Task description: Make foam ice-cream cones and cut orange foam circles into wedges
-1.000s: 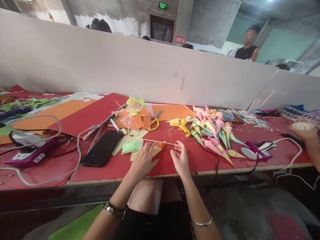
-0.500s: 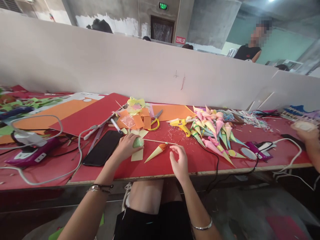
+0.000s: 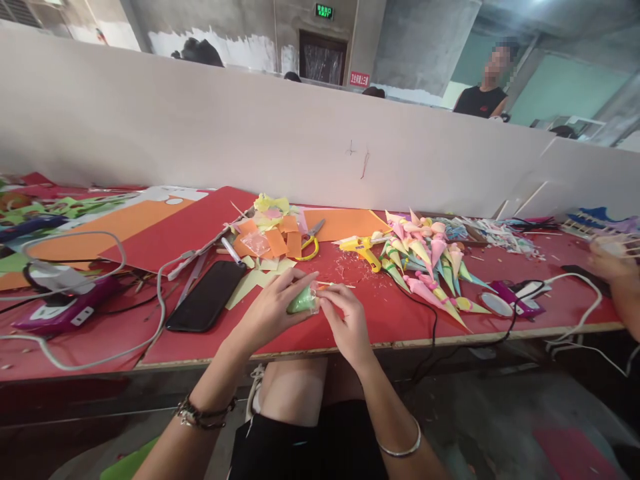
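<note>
My left hand (image 3: 274,303) is closed around a small clear plastic bag (image 3: 302,301) with something light green in it, just above the red table (image 3: 215,345). My right hand (image 3: 350,327) meets it from the right, thumb and fingertips pinched together at the bag's edge. Behind those fingers a thin pale stick (image 3: 346,285) shows in part. The hands cover the spot where the yellow paper cone was lying. Pale yellow paper pieces (image 3: 245,288) lie beyond my left hand, beside a black phone (image 3: 206,297).
A yellow glue gun (image 3: 367,252) lies beside a heap of pastel paper cones (image 3: 425,257) on the right. Yellow-handled scissors (image 3: 311,243) rest by orange paper scraps (image 3: 277,241). Purple power strips (image 3: 65,310) and cables stand at both sides. At far right another person's hand (image 3: 613,260) shows.
My left hand has lifted the green-filled bag and brought it right, to my right hand, whose fingers have closed at it. The yellow paper has shifted left. The cone is now hidden.
</note>
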Available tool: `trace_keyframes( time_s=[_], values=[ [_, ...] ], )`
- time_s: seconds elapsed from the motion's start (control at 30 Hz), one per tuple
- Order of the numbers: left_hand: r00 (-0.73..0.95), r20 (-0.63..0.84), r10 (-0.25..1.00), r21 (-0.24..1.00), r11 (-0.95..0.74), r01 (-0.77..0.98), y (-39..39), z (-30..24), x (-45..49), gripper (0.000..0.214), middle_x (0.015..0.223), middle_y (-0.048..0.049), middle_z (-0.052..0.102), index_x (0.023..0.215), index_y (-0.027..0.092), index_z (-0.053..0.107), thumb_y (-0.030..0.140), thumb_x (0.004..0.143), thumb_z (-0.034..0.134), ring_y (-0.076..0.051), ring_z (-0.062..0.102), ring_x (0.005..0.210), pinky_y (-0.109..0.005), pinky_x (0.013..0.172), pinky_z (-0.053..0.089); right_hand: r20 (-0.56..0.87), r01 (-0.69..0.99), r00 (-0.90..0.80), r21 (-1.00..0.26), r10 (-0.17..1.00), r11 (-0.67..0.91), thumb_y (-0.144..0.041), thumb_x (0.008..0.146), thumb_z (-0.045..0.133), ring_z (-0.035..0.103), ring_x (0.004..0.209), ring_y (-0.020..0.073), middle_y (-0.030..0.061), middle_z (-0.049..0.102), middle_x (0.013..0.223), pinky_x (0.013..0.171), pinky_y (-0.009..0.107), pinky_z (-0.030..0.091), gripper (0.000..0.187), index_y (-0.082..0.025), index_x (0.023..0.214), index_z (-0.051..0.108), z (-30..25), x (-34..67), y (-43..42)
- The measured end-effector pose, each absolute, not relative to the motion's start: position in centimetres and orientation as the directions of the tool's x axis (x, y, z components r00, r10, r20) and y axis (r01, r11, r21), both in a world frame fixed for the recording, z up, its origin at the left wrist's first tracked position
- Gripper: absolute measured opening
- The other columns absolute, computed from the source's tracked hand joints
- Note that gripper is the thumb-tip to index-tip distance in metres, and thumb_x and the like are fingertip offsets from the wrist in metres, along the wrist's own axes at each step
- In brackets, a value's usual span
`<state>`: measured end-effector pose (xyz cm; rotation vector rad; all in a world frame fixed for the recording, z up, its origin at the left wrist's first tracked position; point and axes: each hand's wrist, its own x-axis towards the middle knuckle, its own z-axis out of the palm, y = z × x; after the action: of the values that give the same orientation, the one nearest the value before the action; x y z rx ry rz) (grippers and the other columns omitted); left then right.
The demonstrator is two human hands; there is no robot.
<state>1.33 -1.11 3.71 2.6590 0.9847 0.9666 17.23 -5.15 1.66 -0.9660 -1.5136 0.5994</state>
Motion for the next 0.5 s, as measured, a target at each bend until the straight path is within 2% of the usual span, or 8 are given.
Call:
trace_keyframes(
  time_s=[0.2,0.3,0.43,0.5],
  values=[
    [0.651,0.464,0.601,0.279,-0.796,0.536,-1.7,3.8,1.5,0.044,0.102,-0.0079,0.055,0.126,0.023,0.047,0.034,0.083,0.052,-0.020,0.054,0.094,-0.034,0.085,0.044,0.457,0.196,-0.116,-0.860,0.882,0.471,-0.023,0.077,0.059,0.058,0.071,0.0129,0.0022,0.059,0.083,0.068,0.025,0.050,0.009,-0.020,0.083,0.065,2.3,18.4,-5.1],
    [0.660,0.466,0.589,0.288,-0.807,0.516,-2.0,3.5,1.5,0.044,0.102,-0.0077,0.055,0.125,0.023,0.047,0.033,0.083,0.053,-0.019,0.054,0.093,-0.033,0.084,0.045,0.414,0.149,-0.169,-0.886,0.894,0.439,-0.023,0.074,0.061,0.057,0.071,0.0127,0.0013,0.057,0.080,0.068,0.025,0.050,0.005,-0.019,0.075,0.062,2.5,18.4,-5.1],
    [0.603,0.492,0.629,0.338,-0.776,0.533,-2.2,3.0,1.4,0.047,0.104,-0.0078,0.054,0.126,0.022,0.046,0.032,0.081,0.056,-0.019,0.054,0.093,-0.030,0.079,0.047,0.446,0.070,-0.053,-0.891,0.894,0.449,-0.024,0.075,0.059,0.057,0.077,0.0138,0.0017,0.056,0.080,0.072,0.025,0.049,0.006,-0.019,0.073,0.059,2.2,18.0,-5.2],
    [0.585,0.495,0.643,0.344,-0.763,0.547,-2.3,2.9,1.3,0.047,0.105,-0.0076,0.054,0.126,0.022,0.046,0.031,0.081,0.056,-0.019,0.055,0.094,-0.029,0.079,0.047,0.400,0.002,0.067,-0.916,0.914,0.401,-0.026,0.076,0.058,0.057,0.074,0.0132,0.0012,0.057,0.076,0.069,0.025,0.048,0.008,-0.019,0.073,0.058,1.9,18.0,-5.1]
  ],
)
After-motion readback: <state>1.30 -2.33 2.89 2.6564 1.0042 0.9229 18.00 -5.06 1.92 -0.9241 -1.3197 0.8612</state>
